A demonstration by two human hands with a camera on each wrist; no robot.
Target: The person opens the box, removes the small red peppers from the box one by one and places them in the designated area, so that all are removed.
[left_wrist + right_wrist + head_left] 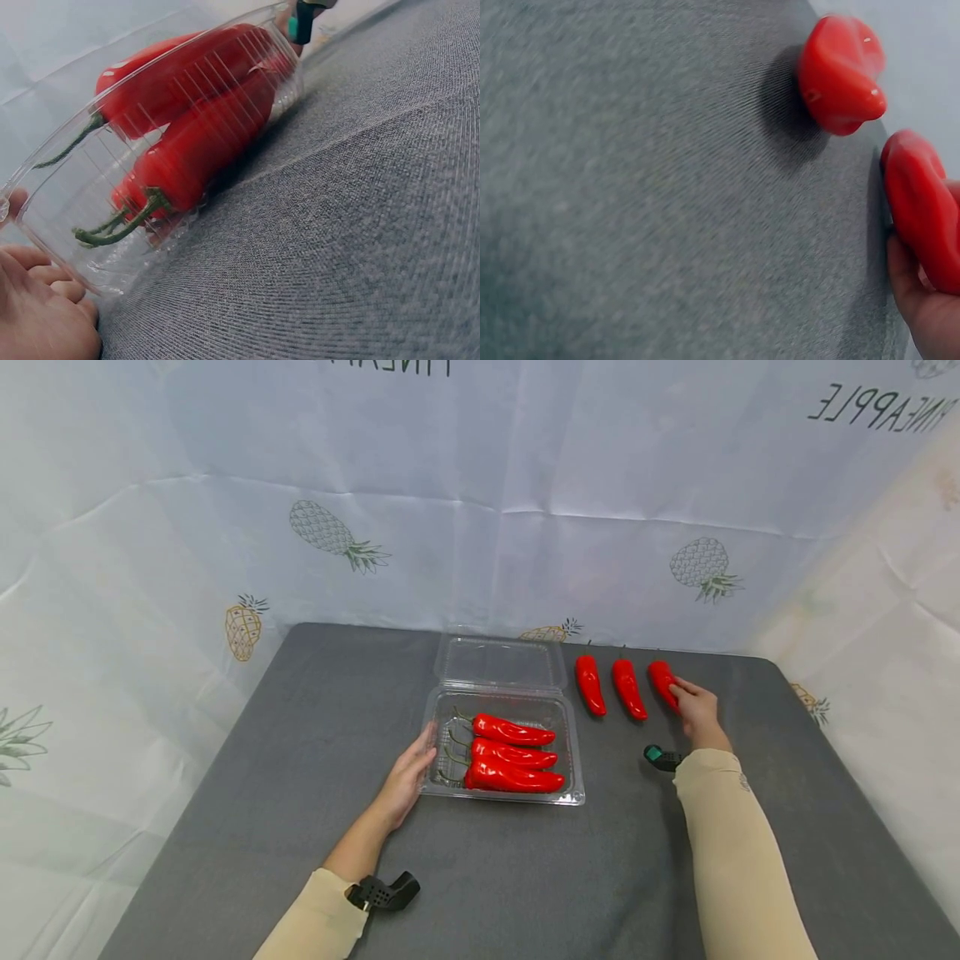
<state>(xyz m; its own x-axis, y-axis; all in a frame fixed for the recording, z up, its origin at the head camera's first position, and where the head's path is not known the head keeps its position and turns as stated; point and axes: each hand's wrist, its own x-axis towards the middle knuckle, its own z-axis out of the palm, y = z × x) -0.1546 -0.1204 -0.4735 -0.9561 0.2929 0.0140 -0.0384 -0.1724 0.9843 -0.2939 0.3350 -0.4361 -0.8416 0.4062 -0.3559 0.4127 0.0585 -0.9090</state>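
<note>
A clear plastic clamshell box (576,777) holds several red chili peppers (513,755) lying crosswise, their green stems toward the left. My left hand (405,775) rests against the box's left side; in the left wrist view its loosely bent fingers (46,274) lie by the clear wall. On the right, my right hand (699,710) grips a red pepper (661,681) between thumb and fingers, also seen in the right wrist view as the held pepper (922,210). Left of it lie two more red peppers, the middle one (628,690) and the left one (589,685).
The box's transparent lid (501,662) is folded back behind it. Grey cloth (300,718) covers the table, whose back edge meets a white curtain (480,560) printed with pineapples. Black wrist cameras sit on the left wrist (384,892) and right wrist (662,757).
</note>
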